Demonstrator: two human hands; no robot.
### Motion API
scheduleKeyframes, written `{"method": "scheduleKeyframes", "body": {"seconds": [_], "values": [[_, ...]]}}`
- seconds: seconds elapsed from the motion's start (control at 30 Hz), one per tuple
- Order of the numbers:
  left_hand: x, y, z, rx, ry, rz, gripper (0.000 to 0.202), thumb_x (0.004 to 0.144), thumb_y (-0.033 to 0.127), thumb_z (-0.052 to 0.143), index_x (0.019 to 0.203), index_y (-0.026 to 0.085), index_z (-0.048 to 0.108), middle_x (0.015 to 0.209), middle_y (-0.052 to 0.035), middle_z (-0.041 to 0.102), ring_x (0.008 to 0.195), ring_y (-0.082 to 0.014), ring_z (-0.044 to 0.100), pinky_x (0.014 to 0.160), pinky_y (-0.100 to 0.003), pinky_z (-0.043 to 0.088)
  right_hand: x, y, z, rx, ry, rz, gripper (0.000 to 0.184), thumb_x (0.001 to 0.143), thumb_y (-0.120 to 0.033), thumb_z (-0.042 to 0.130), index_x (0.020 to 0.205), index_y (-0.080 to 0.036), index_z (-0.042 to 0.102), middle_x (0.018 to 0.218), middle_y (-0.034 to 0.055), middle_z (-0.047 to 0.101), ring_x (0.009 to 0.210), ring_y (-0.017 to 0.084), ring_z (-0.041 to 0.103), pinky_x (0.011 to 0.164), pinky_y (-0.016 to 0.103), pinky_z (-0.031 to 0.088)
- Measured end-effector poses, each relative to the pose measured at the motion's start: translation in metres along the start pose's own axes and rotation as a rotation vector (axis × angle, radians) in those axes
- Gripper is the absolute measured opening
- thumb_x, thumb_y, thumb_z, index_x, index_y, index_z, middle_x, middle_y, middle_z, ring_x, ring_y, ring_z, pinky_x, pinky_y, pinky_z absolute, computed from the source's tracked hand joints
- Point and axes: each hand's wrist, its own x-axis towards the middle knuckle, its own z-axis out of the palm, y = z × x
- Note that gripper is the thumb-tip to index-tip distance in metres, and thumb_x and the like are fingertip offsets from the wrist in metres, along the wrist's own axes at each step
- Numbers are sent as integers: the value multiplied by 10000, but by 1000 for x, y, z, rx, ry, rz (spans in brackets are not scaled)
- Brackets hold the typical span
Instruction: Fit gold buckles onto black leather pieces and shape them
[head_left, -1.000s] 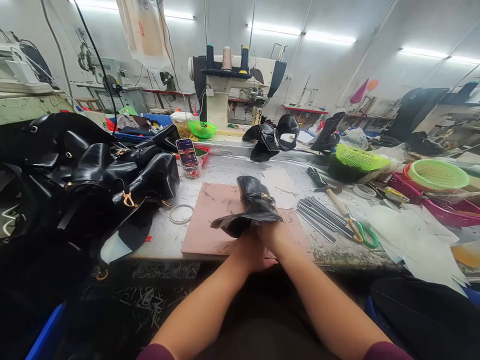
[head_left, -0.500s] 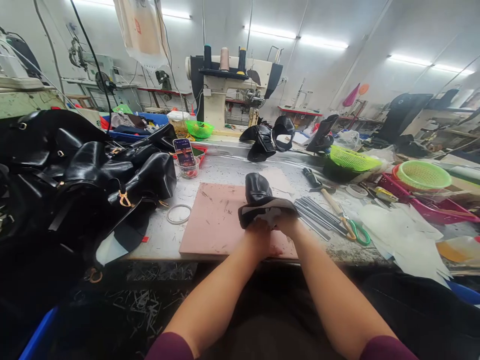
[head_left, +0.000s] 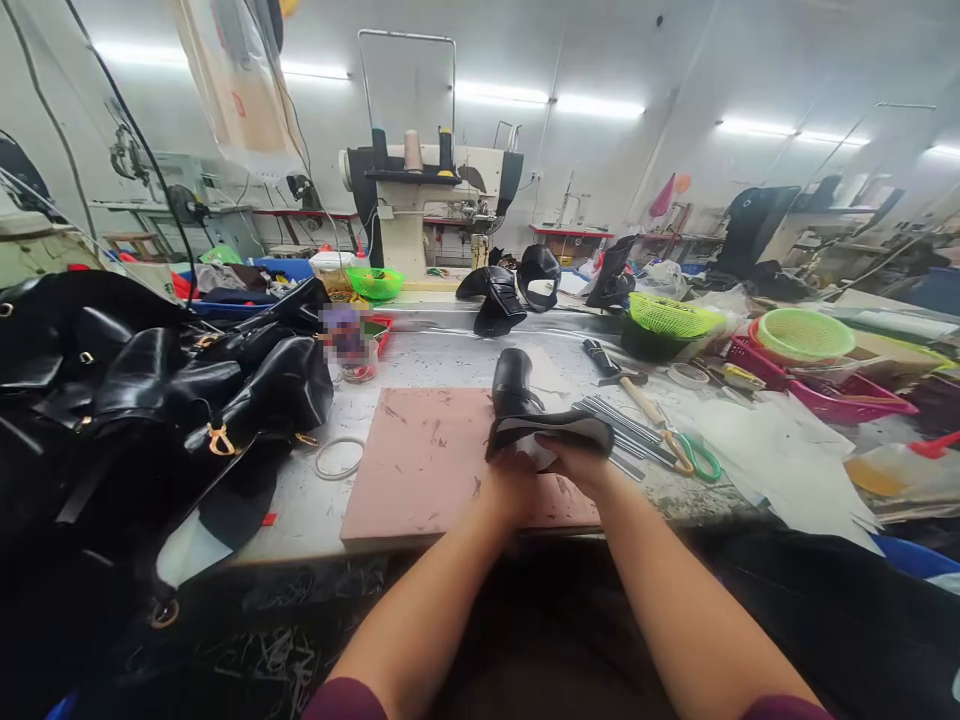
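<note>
Clasping the black boot (head_left: 517,388), left hand (head_left: 510,487) and right hand (head_left: 582,466) close on it; slipping, it may hit scissors (head_left: 694,456) at 3 o'clock.

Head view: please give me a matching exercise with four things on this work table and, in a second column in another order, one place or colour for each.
Things:
1. black boot
2. scissors
3. white ring
4. pile of black leather pieces

Descriptions:
A. lies just left of the pink board
B. heaped at the far left
C. has green handles
D. held by the left hand and the right hand over the board

Pairs: 1-D, 2-C, 3-A, 4-B.
</note>
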Motion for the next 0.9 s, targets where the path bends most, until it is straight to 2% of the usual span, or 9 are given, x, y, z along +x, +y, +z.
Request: {"method": "scheduleKeyframes", "body": {"seconds": [0.13, 0.23, 0.33, 0.57, 0.7, 0.9], "values": [[14, -7, 1, 72, -95, 215, 95, 859, 204, 579, 855, 129, 638, 924, -49, 655, 1052, -212, 561, 944, -447, 418, -4, 12, -8, -5, -3, 105, 301, 916, -324, 517, 1174, -171, 537, 1154, 77, 583, 951, 191, 604, 800, 394, 519], [19, -12, 4, 110, -153, 323, 104, 847, 229, 603, 882, 137, 638, 1001, -56, 648, 1057, -214, 558, 954, -460, 412, -5, 16, -6, -60, -7, 164, 273, 908, -321, 529, 1134, -172, 563, 1168, 78, 577, 998, 203, 584, 851, 421, 491], [20, -18, 7, 136, -196, 375, 155, 873, 259, 572, 961, 143, 627, 1087, -70, 623, 1048, -210, 564, 947, -454, 426, -2, 18, -8, -69, -52, 181, 273, 902, -330, 537, 1113, -160, 572, 1145, 75, 589, 992, 204, 587, 854, 428, 486], [21, -27, 8, 146, -306, 407, 206, 881, 298, 562, 1021, 156, 613, 1058, -77, 631, 1018, -218, 577, 912, -460, 449, 9, 26, -25, -11, -190, 233, 264, 905, -337, 533, 1090, -155, 581, 1082, 61, 614, 906, 179, 614, 780, 377, 521], [25, -21, 7, 127, -285, 390, 212, 886, 298, 553, 1025, 148, 605, 1089, -83, 615, 1039, -219, 567, 922, -458, 445, 8, 23, -25, -41, -212, 208, 260, 905, -327, 535, 1097, -157, 578, 1091, 61, 608, 911, 182, 611, 782, 379, 521], [22, -17, 1, 108, -192, 373, 297, 892, 357, 534, 1093, 144, 581, 1105, -80, 608, 1036, -233, 573, 918, -471, 455, 1, 19, -20, -141, -132, 141, 293, 900, -324, 543, 1142, -159, 555, 1141, 71, 585, 962, 200, 597, 811, 407, 510]]}}
